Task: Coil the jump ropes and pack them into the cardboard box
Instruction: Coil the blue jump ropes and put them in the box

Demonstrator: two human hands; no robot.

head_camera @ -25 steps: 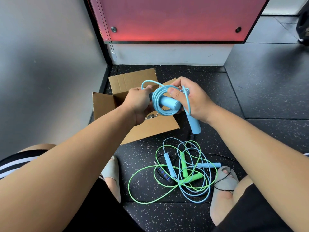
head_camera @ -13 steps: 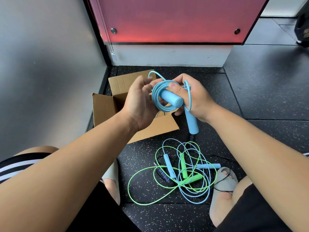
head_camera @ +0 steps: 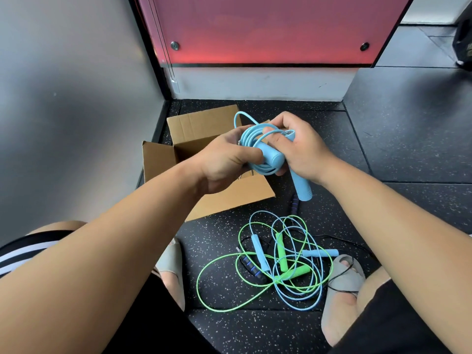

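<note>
Soft, even light falls on the speckled floor (head_camera: 222,241); the red panel (head_camera: 268,29) glows brightest along its lower edge; the grey wall (head_camera: 76,98) looks hazy; shadows are faint; straight lines bend near the frame edges.

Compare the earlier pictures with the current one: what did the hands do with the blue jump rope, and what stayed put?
The left hand, open beside the blue coil half a second ago, has closed round it again. The right hand keeps its grip on the coil. The cardboard box and the tangled ropes on the floor have not moved.
</note>
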